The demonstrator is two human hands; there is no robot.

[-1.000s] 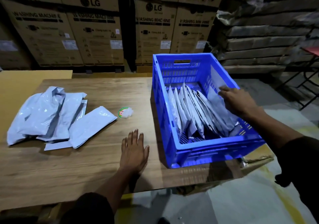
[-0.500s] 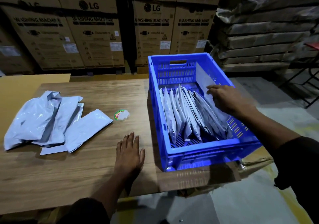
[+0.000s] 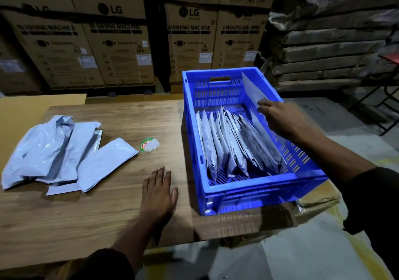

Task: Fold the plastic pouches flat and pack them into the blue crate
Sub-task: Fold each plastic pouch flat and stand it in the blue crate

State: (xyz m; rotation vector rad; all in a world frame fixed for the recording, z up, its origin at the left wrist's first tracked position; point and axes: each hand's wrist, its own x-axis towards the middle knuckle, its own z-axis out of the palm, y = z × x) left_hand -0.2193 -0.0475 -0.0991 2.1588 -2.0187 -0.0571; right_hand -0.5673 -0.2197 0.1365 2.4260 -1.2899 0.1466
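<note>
The blue crate (image 3: 259, 188) stands on the right end of the wooden table (image 3: 86, 219). Inside it, several grey folded pouches (image 3: 228, 146) stand on edge in a leaning row. One more pouch (image 3: 252, 89) leans against the crate's right wall and sticks up above the rim. My right hand (image 3: 282, 117) reaches into the crate, its straight fingers pressing on that pouch. To the left of the crate, my left hand (image 3: 158, 193) lies flat on the table and holds nothing. A loose pile of unfolded pouches (image 3: 54, 150) lies at the table's left.
A small round sticker or lid (image 3: 149, 144) lies between the pile and the crate. A cardboard sheet (image 3: 32, 107) sits at the far left. Washing-machine cartons (image 3: 116, 42) line the back. Wrapped slabs (image 3: 328, 31) are stacked at the right.
My right hand has slid a little up and back along the crate's right wall, so more of the pouch shows above it. My left hand stays flat on the table.
</note>
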